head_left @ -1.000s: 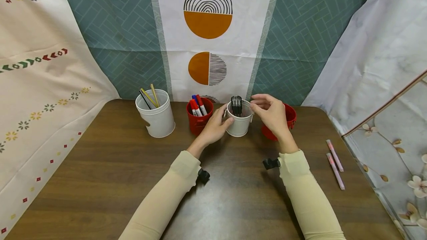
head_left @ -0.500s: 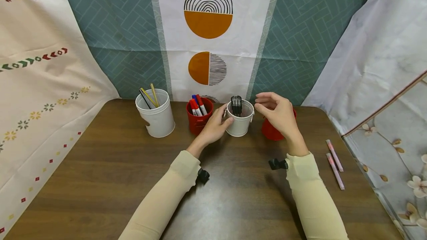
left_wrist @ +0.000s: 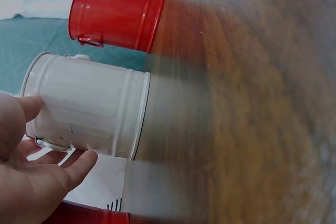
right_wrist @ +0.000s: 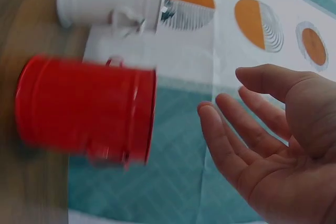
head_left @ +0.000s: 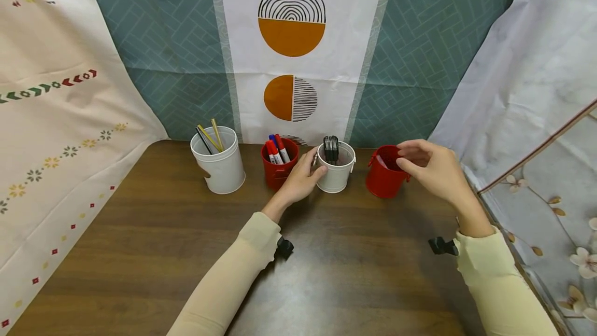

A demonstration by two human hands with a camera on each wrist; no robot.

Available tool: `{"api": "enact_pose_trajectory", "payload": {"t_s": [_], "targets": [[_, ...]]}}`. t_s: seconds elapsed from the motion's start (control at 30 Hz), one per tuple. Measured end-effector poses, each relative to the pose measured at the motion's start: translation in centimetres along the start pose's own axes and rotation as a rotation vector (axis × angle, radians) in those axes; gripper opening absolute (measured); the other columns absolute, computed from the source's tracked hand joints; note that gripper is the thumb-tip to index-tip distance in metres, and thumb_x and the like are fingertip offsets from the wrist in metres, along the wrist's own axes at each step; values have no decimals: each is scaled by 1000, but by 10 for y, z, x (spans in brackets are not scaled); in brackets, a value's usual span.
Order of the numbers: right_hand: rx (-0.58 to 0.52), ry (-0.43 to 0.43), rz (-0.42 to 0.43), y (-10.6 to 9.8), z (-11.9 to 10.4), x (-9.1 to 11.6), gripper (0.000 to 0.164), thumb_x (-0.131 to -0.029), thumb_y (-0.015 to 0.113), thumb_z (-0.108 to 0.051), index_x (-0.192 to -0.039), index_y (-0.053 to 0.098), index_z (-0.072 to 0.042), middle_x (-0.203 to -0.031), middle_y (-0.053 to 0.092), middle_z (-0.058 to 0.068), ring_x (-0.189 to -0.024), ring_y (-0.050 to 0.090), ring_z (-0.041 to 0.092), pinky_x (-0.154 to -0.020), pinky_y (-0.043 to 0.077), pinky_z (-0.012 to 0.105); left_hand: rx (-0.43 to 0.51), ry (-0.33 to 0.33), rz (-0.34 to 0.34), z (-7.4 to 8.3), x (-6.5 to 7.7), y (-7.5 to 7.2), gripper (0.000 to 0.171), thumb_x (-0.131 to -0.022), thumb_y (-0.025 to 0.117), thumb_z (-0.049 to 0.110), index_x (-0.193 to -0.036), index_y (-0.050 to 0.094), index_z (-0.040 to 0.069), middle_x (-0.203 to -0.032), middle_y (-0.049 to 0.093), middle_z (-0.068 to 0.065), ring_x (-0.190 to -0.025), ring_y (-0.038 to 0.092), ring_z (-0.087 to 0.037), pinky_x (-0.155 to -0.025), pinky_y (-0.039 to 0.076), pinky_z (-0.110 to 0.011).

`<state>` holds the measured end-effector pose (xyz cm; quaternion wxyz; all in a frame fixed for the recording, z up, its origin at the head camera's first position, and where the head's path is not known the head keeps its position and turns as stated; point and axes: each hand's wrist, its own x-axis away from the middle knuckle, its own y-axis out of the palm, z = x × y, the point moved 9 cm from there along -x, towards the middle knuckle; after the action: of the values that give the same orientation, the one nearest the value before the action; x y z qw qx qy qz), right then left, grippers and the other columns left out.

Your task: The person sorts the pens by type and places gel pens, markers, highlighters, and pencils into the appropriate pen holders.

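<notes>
My left hand (head_left: 300, 175) holds the small white bucket (head_left: 332, 178) by its left side, thumb in front and fingers by the handle, as the left wrist view shows. Several black-topped pens (head_left: 331, 148) stand upright in it. My right hand (head_left: 434, 172) hovers by the right rim of the right-hand red bucket (head_left: 384, 183), fingers loosely bent and nothing between them. A pale pink stick-like thing (head_left: 381, 161) leans inside that bucket. In the right wrist view, a gap separates the hand from the red bucket (right_wrist: 86, 108).
Another red bucket (head_left: 275, 175) holds red- and blue-capped markers (head_left: 277, 150). To its left, a taller white container (head_left: 224, 172) has pencil-like sticks (head_left: 210, 138) in it. A patterned cloth (head_left: 401, 66) hangs behind the wooden table (head_left: 354, 258).
My right hand has moved right, from the small white bucket to the right-hand red bucket, uncovering it. My right arm now hides most of the pink sticks on the table. The left hand stays put.
</notes>
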<state>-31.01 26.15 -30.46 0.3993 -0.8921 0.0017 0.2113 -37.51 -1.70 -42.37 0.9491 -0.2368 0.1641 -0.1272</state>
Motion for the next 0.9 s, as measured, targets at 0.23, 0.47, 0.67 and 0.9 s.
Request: {"api": "enact_pose_trajectory", "payload": {"t_s": [0.23,0.47,0.67,0.9], "targets": [[143,0,-25,-30,29,32,27,-97,80,-20,-122,74,-13,-103,81,10,-81,65,-14,-71,47,8,17,-17,-6,-1,2,0,65,-107,63,23,-166,35,15,-156,48,-15,-144,46,-30,-120,42,-49],[316,33,-114,-40,63,59,32,-95,80,-18,-123,72,-4,-96,81,13,-80,79,23,-71,58,37,9,-20,-13,0,1,0,66,-108,62,23,-166,34,15,-158,47,-15,-146,45,-30,-121,40,-50],[372,128,-266,-35,94,80,40,-97,78,-21,-125,68,5,-101,79,19,-89,77,38,-76,58,59,3,-32,-14,-2,0,0,66,-108,62,24,-167,33,16,-158,46,-14,-147,44,-29,-122,39,-49],[394,209,-325,-32,125,100,38,-94,80,-21,-115,71,10,-89,80,11,-80,74,31,-73,57,54,9,-25,-19,-2,0,0,66,-108,62,24,-166,33,15,-157,47,-15,-144,46,-30,-120,42,-49]]}}
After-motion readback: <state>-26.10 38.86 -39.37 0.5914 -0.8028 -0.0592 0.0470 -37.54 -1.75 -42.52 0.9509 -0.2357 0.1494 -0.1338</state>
